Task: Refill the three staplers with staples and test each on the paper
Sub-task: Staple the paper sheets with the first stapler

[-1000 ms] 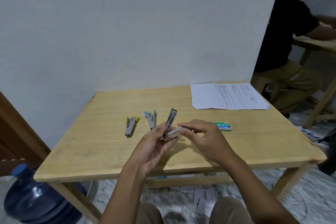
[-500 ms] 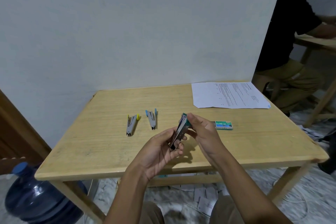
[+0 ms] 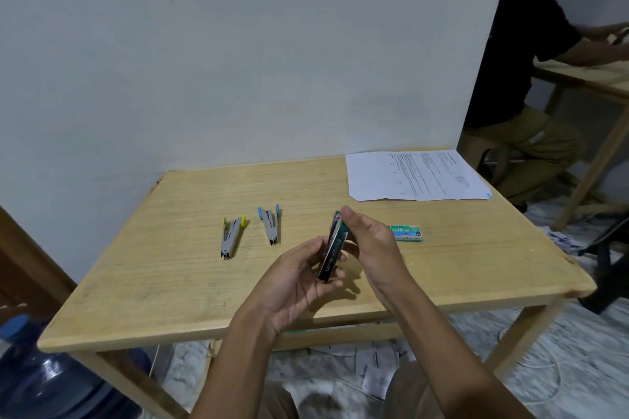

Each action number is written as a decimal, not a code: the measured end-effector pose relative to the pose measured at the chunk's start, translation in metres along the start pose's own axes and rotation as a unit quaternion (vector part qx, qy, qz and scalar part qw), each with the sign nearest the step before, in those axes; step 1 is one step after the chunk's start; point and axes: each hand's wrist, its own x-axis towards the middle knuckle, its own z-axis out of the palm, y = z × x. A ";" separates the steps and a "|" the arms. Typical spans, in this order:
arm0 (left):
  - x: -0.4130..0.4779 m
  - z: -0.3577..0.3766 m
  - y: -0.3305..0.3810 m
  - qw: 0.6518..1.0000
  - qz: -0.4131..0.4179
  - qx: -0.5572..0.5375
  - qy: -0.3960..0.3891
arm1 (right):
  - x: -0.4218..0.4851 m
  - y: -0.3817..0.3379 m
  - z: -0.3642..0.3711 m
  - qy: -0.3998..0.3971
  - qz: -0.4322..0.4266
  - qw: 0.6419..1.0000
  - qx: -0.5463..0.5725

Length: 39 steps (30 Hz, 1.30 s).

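A green stapler (image 3: 333, 250) stands nearly upright above the wooden table (image 3: 170, 269), closed. My left hand (image 3: 296, 279) grips its lower end from the left. My right hand (image 3: 369, 241) holds its upper end, a finger on the top tip. A yellow stapler (image 3: 231, 236) and a blue stapler (image 3: 270, 224) lie to the left on the table. The green staple box (image 3: 406, 232) lies just right of my right hand. The printed paper (image 3: 413, 175) lies at the table's far right corner.
A white wall runs behind the table. Another person (image 3: 524, 78) sits at a second table at the right. A blue water jug (image 3: 44, 381) stands on the floor at the lower left. Scraps of paper litter the floor under the table.
A second ago the green stapler was open with my right fingers at its staple channel. It has since swung closed, and both hands now hold it more upright.
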 end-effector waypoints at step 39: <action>0.217 0.057 0.031 0.941 0.075 0.261 0.199 | 0.057 -0.054 -0.164 0.193 0.119 0.954 -0.196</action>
